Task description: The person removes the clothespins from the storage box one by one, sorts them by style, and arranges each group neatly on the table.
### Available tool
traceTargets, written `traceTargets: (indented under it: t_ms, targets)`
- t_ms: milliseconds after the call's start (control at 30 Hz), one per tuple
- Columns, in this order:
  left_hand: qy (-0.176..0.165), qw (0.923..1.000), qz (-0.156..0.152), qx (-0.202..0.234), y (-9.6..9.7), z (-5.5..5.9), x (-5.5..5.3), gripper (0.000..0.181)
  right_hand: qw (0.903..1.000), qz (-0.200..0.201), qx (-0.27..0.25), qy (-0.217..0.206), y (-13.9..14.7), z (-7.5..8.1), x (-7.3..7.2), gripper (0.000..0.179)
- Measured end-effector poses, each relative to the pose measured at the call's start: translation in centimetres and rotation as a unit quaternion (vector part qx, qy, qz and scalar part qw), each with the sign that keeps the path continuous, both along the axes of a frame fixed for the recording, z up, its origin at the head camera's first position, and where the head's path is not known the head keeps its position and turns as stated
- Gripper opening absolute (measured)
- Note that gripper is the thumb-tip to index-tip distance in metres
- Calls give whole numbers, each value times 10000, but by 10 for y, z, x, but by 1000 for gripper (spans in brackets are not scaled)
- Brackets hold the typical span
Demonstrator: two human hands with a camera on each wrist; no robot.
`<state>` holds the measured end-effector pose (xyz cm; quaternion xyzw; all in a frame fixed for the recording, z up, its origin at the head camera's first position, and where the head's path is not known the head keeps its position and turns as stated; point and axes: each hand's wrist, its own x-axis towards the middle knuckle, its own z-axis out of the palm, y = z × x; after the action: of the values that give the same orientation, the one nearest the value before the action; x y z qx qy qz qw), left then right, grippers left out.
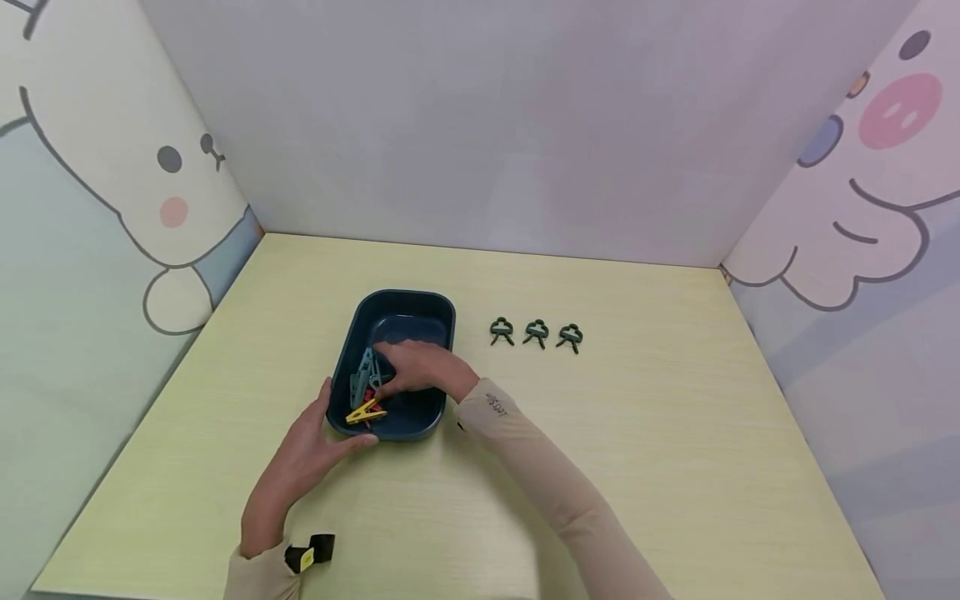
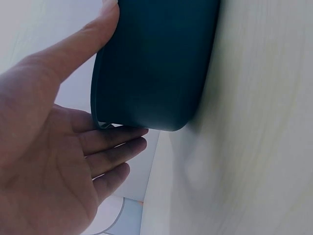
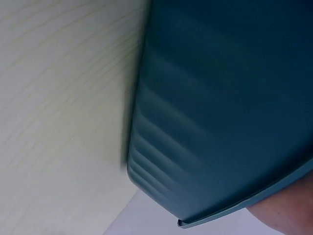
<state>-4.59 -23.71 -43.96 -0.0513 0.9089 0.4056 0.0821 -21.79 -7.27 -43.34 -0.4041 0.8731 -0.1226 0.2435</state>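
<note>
While the left hand [image 1: 300, 458] is resting against the near left corner of a dark blue tray [image 1: 411, 427], the right hand [image 1: 422, 367] is reaching over the right rim into it. The left thumb and fingers are spreading apart around the corner: the thumb is touching the near side, and the fingers are extending along the left side. The right thumb and forefinger are standing apart around the clips in the left near part of the tray; whether they are pinching any one clip, one cannot tell.

Within this group, blue-grey clips [image 1: 363, 379] are lying farthest from the near rim, a yellow clip [image 1: 365, 412] is lying nearest to it, and a red clip [image 1: 372, 402] is showing partly between them. To the right of the tray, three dark green clips [image 1: 536, 333] are lying in a row on the pale wooden table [image 1: 675, 433], apart from one another, with their legs pointing towards the person. Beige sleeves [image 1: 555, 492] are covering both forearms, and a black strap [image 1: 322, 547] is showing beside the left cuff.
</note>
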Motion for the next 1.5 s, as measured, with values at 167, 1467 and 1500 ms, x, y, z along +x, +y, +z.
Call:
traceTargets:
  t_ms: [167,1467,1500]
  targets:
    - [45,10000,-7,4,1,0,0,117,9999,-6,81,-78,0,-1,-1,88]
    - [-43,10000,60,-44,3,2,3,119,10000,-73,25,-41,-1,-1,-1,89]
    - [-51,10000,62,-37,3,1,3,119,10000,-81,20,-31,0,0,-1,89]
